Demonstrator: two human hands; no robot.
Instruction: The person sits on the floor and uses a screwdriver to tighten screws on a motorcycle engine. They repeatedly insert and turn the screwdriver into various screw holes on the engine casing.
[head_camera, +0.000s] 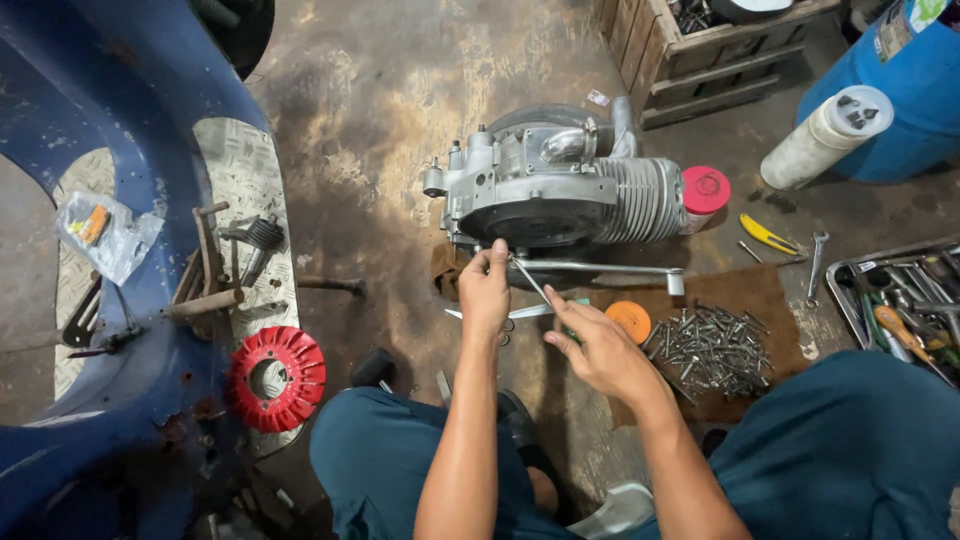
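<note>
Two hands meet at the lower edge of the engine (560, 195), which sits on the stained floor (400, 90) straight ahead of your knees. Your left hand (485, 290) pinches something small against the casing; what it is cannot be told. Your right hand (600, 350) holds a thin rod (530, 282) angled up toward that same spot. You seem to be working a fastener at the case, so the rod needs steady aim. Just right lie an orange disc (629, 320) and a screw pile (712, 345); a red fan (276, 377) rests well left.
</note>
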